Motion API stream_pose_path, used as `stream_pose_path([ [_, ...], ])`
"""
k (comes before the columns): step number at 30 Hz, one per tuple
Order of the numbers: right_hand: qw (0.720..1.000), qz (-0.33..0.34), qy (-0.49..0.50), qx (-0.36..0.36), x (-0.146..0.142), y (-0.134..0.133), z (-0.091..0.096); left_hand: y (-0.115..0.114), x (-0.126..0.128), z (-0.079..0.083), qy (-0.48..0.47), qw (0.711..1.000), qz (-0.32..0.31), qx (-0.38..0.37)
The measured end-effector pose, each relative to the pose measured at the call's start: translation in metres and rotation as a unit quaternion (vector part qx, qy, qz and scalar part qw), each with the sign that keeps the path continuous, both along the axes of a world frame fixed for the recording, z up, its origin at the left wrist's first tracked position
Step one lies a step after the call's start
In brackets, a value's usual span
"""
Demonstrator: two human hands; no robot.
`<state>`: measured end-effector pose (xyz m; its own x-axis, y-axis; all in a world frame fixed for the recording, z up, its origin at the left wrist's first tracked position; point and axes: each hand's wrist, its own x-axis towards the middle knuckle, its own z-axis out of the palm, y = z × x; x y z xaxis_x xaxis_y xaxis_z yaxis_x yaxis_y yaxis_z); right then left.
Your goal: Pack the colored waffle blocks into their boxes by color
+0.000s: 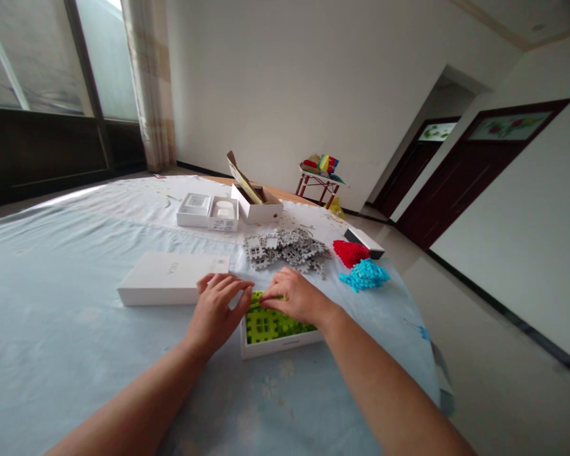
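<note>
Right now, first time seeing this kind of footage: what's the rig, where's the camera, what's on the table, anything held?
No machine here: a person works with two bare hands, and the single camera sits on their head, looking forward and down, so the arms enter from the bottom. The left hand and right hand meet over a shallow white tray filled with green interlocking pieces, fingertips on the pieces; whether either grips one is not clear. On the pale tablecloth lie a flat white box, a grey pile of pieces, a red pile, a blue pile, and several small open boxes farther back.
</note>
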<state>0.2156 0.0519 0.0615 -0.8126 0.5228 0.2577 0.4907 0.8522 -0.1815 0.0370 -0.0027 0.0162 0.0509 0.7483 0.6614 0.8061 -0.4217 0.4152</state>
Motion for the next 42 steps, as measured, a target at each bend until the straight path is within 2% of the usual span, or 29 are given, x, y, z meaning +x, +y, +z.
stream_pose_path([
  [3, 0.999, 0.006, -0.023, 0.026, -0.003, -0.002, 0.002, 0.001, 0.000, -0.003, 0.005, 1.000, -0.009, 0.000],
  [6, 1.000, -0.004, 0.009, 0.030, -0.005, -0.001, -0.002, 0.002, -0.001, -0.007, 0.005, 1.000, -0.016, -0.002],
  [11, 0.997, -0.009, 0.065, -0.043, 0.003, -0.001, -0.002, 0.003, -0.003, -0.009, 0.007, 0.999, -0.042, -0.015],
  [14, 0.991, -0.058, 0.101, -0.058, 0.016, -0.006, 0.002, 0.004, -0.003, -0.008, 0.008, 0.998, -0.063, -0.021],
  [18, 0.992, -0.087, 0.078, -0.047, 0.029, -0.013, -0.003, 0.006, -0.003, -0.010, 0.007, 0.997, -0.068, -0.019],
  [24, 0.991, -0.122, 0.053, 0.000, 0.029, -0.013, -0.016, 0.009, -0.004, -0.014, 0.013, 0.998, -0.069, 0.000],
  [29, 0.991, -0.101, 0.087, 0.030, 0.034, -0.017, -0.009, 0.008, -0.004, -0.013, 0.026, 0.997, -0.066, -0.006],
  [34, 0.984, -0.111, 0.130, 0.056, 0.043, -0.030, 0.000, 0.008, -0.003, -0.013, 0.029, 0.998, -0.058, -0.008],
  [37, 0.984, -0.109, 0.126, 0.063, 0.044, -0.030, -0.004, 0.010, -0.002, -0.014, 0.031, 0.998, -0.054, -0.009],
  [42, 0.989, -0.100, 0.099, 0.056, 0.037, -0.013, -0.016, 0.010, -0.002, -0.015, 0.029, 0.998, -0.048, -0.008],
])
